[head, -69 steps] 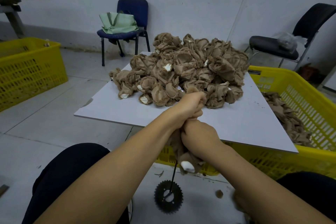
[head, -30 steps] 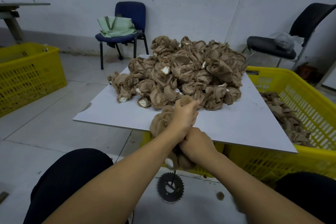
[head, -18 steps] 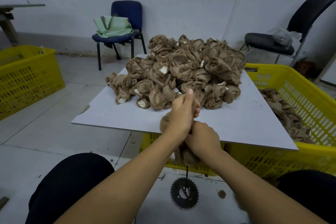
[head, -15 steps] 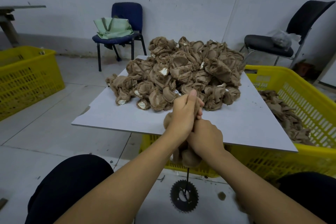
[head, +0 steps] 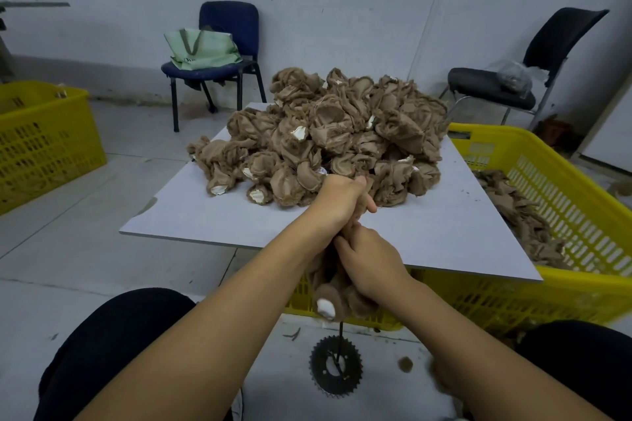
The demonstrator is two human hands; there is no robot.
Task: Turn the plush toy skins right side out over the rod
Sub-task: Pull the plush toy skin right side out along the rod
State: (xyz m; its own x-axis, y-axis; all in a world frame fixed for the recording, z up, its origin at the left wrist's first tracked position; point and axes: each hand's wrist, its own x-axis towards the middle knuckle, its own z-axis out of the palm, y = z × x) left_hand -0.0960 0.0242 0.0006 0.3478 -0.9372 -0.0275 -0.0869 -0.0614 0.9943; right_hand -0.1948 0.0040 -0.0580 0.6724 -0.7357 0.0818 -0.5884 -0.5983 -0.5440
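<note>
Brown fuzzy plush skin (head: 337, 297) sits bunched on the thin rod (head: 341, 335) just off the table's (head: 444, 236) near edge. Left hand (head: 337, 203) grips its top, fingers curled tight. Right hand (head: 371, 265) squeezes it lower down.

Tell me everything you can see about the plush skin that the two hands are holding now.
The plush toy skin is brown fuzzy fabric, bunched into a soft lump with one white patch at its lower end. It hangs over the near edge of the white board, above a thin dark rod standing on a black sprocket. The left hand grips its upper part; the right hand grips it lower down. Most of it is hidden by them.
</note>
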